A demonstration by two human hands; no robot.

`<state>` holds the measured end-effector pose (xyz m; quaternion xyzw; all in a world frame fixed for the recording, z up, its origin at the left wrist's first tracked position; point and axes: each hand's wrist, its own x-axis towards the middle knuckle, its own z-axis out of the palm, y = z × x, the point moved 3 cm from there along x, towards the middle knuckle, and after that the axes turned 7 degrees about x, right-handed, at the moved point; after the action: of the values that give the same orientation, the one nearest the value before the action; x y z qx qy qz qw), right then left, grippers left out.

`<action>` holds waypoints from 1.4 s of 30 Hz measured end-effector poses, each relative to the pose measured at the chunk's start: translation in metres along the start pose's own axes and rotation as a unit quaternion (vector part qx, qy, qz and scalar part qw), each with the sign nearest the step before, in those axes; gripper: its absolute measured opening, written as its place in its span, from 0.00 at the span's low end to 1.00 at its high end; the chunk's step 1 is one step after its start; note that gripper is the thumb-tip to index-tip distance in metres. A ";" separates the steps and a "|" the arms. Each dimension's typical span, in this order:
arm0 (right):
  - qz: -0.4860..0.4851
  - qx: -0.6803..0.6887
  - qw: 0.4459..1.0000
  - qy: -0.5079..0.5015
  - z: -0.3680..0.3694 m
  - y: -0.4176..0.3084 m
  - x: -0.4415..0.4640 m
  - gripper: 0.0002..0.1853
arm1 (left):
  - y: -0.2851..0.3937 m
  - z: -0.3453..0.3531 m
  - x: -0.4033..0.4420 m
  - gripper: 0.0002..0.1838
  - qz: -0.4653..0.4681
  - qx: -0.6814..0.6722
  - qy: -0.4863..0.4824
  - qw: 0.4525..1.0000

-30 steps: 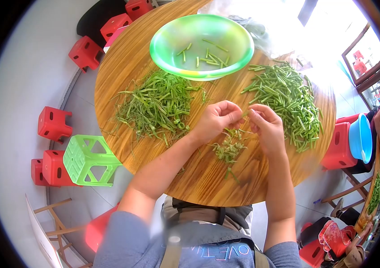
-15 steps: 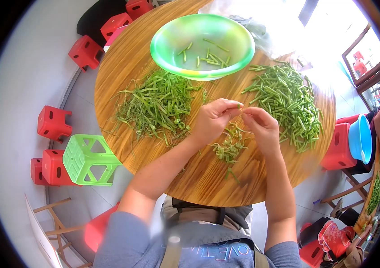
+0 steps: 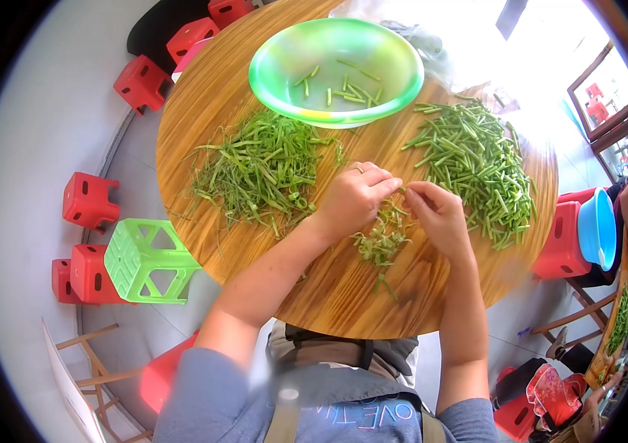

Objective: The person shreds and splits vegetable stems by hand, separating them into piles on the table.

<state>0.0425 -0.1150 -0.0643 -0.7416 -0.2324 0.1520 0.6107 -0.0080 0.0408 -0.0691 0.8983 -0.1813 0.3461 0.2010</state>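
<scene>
My left hand (image 3: 355,196) and my right hand (image 3: 438,214) meet over the round wooden table (image 3: 358,299), both pinching a small green piece (image 3: 402,190) between the fingertips. Just below them lies a small heap of pale green trimmings (image 3: 379,245). A pile of thin green leaves and stalks (image 3: 262,170) spreads to the left of my left hand. Cut green stems (image 3: 480,170) are heaped beyond my right hand, on the right. Several short stems lie in the green and white basin (image 3: 336,55) at the table's far side.
Clear plastic bags (image 3: 432,55) lie behind the basin. Left of the table stand a light green stool (image 3: 144,262) and several red stools (image 3: 91,201). A blue basin (image 3: 596,229) rests by a red stool on the right. Another person's hand (image 3: 609,384) shows at the lower right.
My left hand has turned more palm-down, its fingers folding over the piece. My right hand has moved slightly left and down, staying close to my left fingertips.
</scene>
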 end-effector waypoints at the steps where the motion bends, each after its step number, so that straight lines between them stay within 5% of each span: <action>1: 0.005 -0.005 1.000 -0.005 0.000 -0.002 0.000 0.08 | -0.001 0.001 -0.001 0.12 0.002 0.001 -0.005 1.000; 23: 0.074 0.070 0.995 -0.017 -0.001 0.007 0.002 0.07 | 0.002 0.004 -0.002 0.13 0.050 0.031 -0.008 0.998; 32: 0.046 0.087 0.995 0.027 -0.001 0.005 0.001 0.07 | 0.002 0.008 -0.003 0.11 -0.082 -0.109 -0.017 0.991; 42: 0.122 0.119 0.985 -0.020 -0.004 0.005 0.000 0.08 | 0.002 0.006 -0.002 0.14 -0.004 -0.024 -0.007 1.000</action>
<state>0.0456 -0.1187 -0.0681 -0.6830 -0.1321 0.2668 0.6670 -0.0075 0.0365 -0.0743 0.8961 -0.1877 0.3350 0.2225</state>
